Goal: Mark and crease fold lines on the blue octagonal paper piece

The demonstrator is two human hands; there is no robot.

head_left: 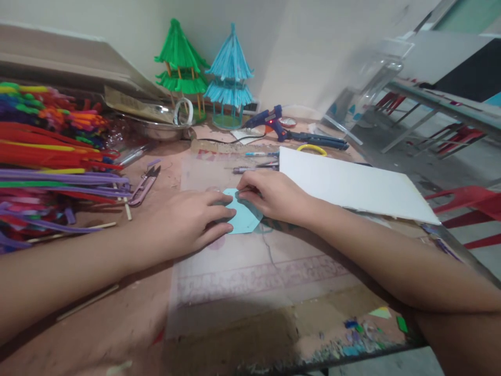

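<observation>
A light blue piece of paper or foam with angled corners (245,218) lies flat on the table mat. My left hand (195,216) rests on its left side, fingers stretched out over the edge. At its upper right edge is my right hand (274,196), thumb and forefinger pinched together close to the sheet. Whatever sits between those fingertips is too small to make out. Behind the hands stand a green tiered pagoda (182,65) and a blue tiered pagoda (230,78), both with roofs of fuzzy strips.
Bundles of pipe cleaners (50,151) fill the left side, beside pink thread snips (144,187). A blue glue gun (274,122) with a red light lies at the back. A white board (352,183) is at right, with pens (254,169) near it. Scraps (360,339) litter the front edge.
</observation>
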